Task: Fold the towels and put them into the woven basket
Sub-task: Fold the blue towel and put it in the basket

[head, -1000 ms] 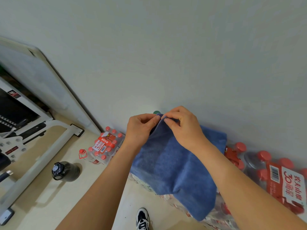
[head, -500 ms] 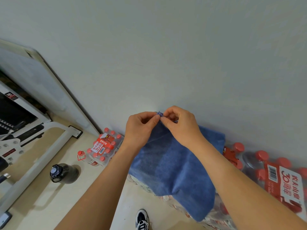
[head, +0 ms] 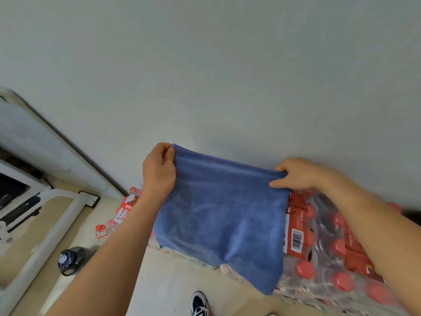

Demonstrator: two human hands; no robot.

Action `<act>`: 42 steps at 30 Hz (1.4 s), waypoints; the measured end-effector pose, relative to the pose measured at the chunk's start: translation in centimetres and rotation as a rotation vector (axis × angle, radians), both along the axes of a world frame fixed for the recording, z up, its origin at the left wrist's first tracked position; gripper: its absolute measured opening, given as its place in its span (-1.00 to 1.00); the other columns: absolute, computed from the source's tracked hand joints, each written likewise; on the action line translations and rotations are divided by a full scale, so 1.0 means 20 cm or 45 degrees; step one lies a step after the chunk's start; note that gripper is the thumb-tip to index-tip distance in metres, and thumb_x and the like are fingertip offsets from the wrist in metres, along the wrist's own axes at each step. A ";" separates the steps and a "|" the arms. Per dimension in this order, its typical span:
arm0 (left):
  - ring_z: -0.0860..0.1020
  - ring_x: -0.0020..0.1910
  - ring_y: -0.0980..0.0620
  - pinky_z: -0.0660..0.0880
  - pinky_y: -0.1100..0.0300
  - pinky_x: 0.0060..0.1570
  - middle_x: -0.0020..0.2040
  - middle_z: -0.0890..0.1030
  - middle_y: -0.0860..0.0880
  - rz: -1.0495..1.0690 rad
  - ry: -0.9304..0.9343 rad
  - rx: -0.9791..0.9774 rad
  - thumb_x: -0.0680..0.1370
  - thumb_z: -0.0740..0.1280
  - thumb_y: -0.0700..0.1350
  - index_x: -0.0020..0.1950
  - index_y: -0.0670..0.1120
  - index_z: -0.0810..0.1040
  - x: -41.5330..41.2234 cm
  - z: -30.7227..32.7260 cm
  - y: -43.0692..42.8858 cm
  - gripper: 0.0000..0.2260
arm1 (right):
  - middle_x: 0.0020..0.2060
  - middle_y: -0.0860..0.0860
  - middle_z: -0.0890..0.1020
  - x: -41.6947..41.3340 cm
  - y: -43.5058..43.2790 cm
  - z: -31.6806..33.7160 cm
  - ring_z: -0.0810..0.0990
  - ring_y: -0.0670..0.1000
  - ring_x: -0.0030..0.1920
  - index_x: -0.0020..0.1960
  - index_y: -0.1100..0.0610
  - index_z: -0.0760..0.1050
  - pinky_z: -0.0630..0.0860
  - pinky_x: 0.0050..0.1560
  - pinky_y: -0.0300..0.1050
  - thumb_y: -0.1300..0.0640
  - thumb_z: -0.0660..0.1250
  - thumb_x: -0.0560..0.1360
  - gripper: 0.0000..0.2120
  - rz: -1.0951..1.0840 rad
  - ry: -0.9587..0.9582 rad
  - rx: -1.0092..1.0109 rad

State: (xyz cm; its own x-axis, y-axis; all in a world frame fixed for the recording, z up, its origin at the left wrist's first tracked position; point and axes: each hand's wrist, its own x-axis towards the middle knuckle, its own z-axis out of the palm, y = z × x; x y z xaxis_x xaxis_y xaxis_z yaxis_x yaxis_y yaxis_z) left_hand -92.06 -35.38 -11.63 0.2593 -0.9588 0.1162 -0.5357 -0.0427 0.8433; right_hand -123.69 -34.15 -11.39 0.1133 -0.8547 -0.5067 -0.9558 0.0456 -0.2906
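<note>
A blue towel [head: 223, 215] hangs folded in the air in front of the pale wall. My left hand [head: 158, 169] pinches its top left corner. My right hand [head: 296, 174] grips its top right corner, so the top edge is stretched out between them. The lower edge sags, lowest at the right. No woven basket is in view.
Shrink-wrapped packs of red-capped water bottles [head: 330, 252] lie stacked along the wall at the right, and another pack [head: 125, 210] lies behind my left arm. A dark bottle [head: 68, 261] stands on the floor. A white metal frame [head: 45, 226] crosses the left. A shoe [head: 199, 304] shows below.
My hands were together at one corner of the towel. My right hand has slid right along the top edge, spreading the towel wide between both hands.
</note>
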 end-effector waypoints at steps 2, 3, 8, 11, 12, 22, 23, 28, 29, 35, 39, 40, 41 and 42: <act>0.46 -0.15 0.04 0.28 0.43 -0.28 -0.18 0.54 0.08 0.013 -0.033 -0.002 0.63 0.17 -0.15 0.00 -0.07 0.51 -0.01 -0.01 -0.01 -0.87 | -0.28 0.07 0.65 -0.03 0.04 0.00 0.59 0.06 -0.25 -0.20 0.13 0.60 0.52 -0.13 -0.02 -0.13 0.38 0.44 -0.69 -0.080 -0.136 -0.057; 0.46 -0.13 0.03 0.27 0.40 -0.25 -0.14 0.55 0.04 0.030 -0.039 -0.010 0.64 0.16 -0.15 0.02 -0.09 0.51 -0.01 -0.02 -0.02 -0.86 | -0.32 0.08 0.62 -0.05 0.06 0.00 0.54 0.04 -0.31 -0.26 0.13 0.59 0.51 -0.15 -0.02 -0.15 0.37 0.44 -0.66 -0.105 -0.198 -0.128; 0.46 -0.09 0.02 0.27 0.36 -0.17 -0.08 0.54 0.00 0.067 -0.032 -0.036 0.64 0.15 -0.16 0.04 -0.11 0.49 -0.01 0.00 -0.02 -0.86 | -0.34 0.03 0.61 -0.14 0.17 0.05 0.58 0.03 -0.23 -0.39 0.07 0.60 0.51 -0.03 -0.02 -0.02 0.44 0.44 -0.73 -0.172 -0.439 -0.359; 0.46 -0.09 0.02 0.29 0.34 -0.14 -0.08 0.54 0.01 0.013 -0.036 -0.017 0.64 0.15 -0.15 0.01 -0.05 0.47 -0.03 0.02 -0.01 -0.89 | -0.40 0.03 0.63 -0.21 0.24 0.09 0.54 -0.09 -0.37 -0.31 0.13 0.63 0.49 -0.23 -0.17 0.03 0.47 0.43 -0.79 -0.320 -0.617 -0.083; 0.46 -0.09 0.02 0.29 0.33 -0.13 -0.08 0.54 0.01 0.005 -0.033 -0.020 0.64 0.15 -0.16 0.00 -0.05 0.47 -0.04 0.03 0.00 -0.89 | -0.41 0.02 0.63 -0.22 0.26 0.11 0.53 -0.12 -0.40 -0.30 0.15 0.63 0.47 -0.29 -0.23 0.07 0.49 0.41 -0.82 -0.369 -0.682 -0.083; 0.45 -0.23 0.13 0.32 0.45 -0.28 -0.21 0.50 0.11 -0.092 -0.024 -0.162 0.64 0.14 -0.17 -0.01 -0.06 0.45 -0.25 0.21 0.12 -0.88 | -0.40 0.01 0.51 -0.37 0.43 0.22 0.44 -0.03 -0.40 -0.29 0.11 0.42 0.42 -0.45 -0.27 0.43 0.44 0.36 -0.70 -0.882 -1.281 -0.590; 0.45 -0.23 0.17 0.34 0.44 -0.24 -0.21 0.50 0.13 -0.126 -0.009 -0.172 0.64 0.14 -0.17 -0.01 -0.06 0.45 -0.27 0.24 0.13 -0.88 | -0.37 0.03 0.51 -0.40 0.47 0.26 0.45 -0.01 -0.36 -0.27 0.11 0.41 0.43 -0.44 -0.27 0.44 0.43 0.37 -0.71 -0.865 -1.316 -0.567; 0.49 -0.23 0.04 0.43 0.13 -0.17 -0.20 0.57 -0.02 -0.379 0.111 -0.170 0.65 0.14 -0.15 -0.09 0.08 0.47 -0.36 0.38 0.27 -0.79 | -0.21 0.12 0.64 -0.59 0.70 0.50 0.60 -0.03 -0.22 0.05 0.12 0.58 0.55 -0.16 -0.25 0.44 0.40 0.40 -0.68 -0.572 -1.087 -0.440; 0.49 -0.24 0.02 0.43 0.10 -0.18 -0.20 0.57 -0.05 -0.408 0.125 -0.179 0.65 0.14 -0.15 -0.08 0.08 0.48 -0.38 0.40 0.31 -0.79 | -0.20 0.09 0.65 -0.62 0.74 0.54 0.61 -0.06 -0.21 0.07 0.11 0.60 0.55 -0.14 -0.28 0.43 0.42 0.40 -0.67 -0.522 -0.961 -0.423; 0.50 -0.26 0.02 0.44 0.04 -0.18 -0.20 0.59 -0.04 -0.402 0.193 -0.307 0.64 0.15 -0.09 -0.09 0.13 0.48 -0.55 0.50 0.40 -0.81 | -0.29 0.04 0.63 -0.79 0.91 0.71 0.53 -0.14 -0.28 -0.14 0.18 0.63 0.49 -0.28 -0.29 0.36 0.40 0.43 -0.89 -0.574 -1.005 -0.475; 0.45 -0.28 0.07 0.43 0.05 -0.16 -0.25 0.54 0.05 -0.370 0.196 -0.327 0.62 0.18 -0.15 -0.15 0.11 0.51 -0.67 0.62 0.32 -0.77 | -0.34 -0.06 0.58 -0.83 0.89 0.80 0.57 -0.14 -0.29 -0.14 0.19 0.55 0.59 -0.32 -0.25 0.38 0.33 0.48 -0.88 -0.703 -1.408 -0.569; 0.44 -0.29 0.09 0.41 0.09 -0.17 -0.25 0.54 0.06 -0.361 0.206 -0.331 0.61 0.19 -0.17 -0.17 0.11 0.52 -0.69 0.66 0.29 -0.75 | -0.31 -0.03 0.58 -0.83 0.87 0.82 0.59 -0.11 -0.27 -0.12 0.20 0.55 0.62 -0.28 -0.21 0.38 0.32 0.48 -0.89 -0.730 -1.480 -0.616; 0.44 -0.30 0.11 0.39 0.14 -0.18 -0.26 0.54 0.07 -0.350 0.213 -0.349 0.61 0.21 -0.19 -0.18 0.11 0.53 -0.72 0.70 0.28 -0.74 | -0.28 -0.01 0.58 -0.83 0.85 0.85 0.60 -0.08 -0.24 -0.11 0.19 0.55 0.63 -0.26 -0.18 0.38 0.33 0.48 -0.88 -0.762 -1.525 -0.680; 0.43 -0.32 0.11 0.38 0.18 -0.22 -0.29 0.53 0.08 -0.348 0.233 -0.373 0.61 0.22 -0.19 -0.18 0.11 0.54 -0.74 0.75 0.28 -0.74 | -0.26 0.01 0.58 -0.83 0.85 0.87 0.60 -0.06 -0.23 -0.11 0.18 0.56 0.64 -0.24 -0.17 0.38 0.34 0.48 -0.88 -0.788 -1.529 -0.760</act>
State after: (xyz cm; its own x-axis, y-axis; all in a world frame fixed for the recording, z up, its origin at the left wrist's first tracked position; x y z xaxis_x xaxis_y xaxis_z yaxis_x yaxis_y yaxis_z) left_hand -106.77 -29.71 3.37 0.0419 -0.9286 0.3688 -0.3348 0.3348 0.8808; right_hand -140.34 -17.14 6.10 -0.2512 -0.9660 0.0610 -0.0079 -0.0610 -0.9981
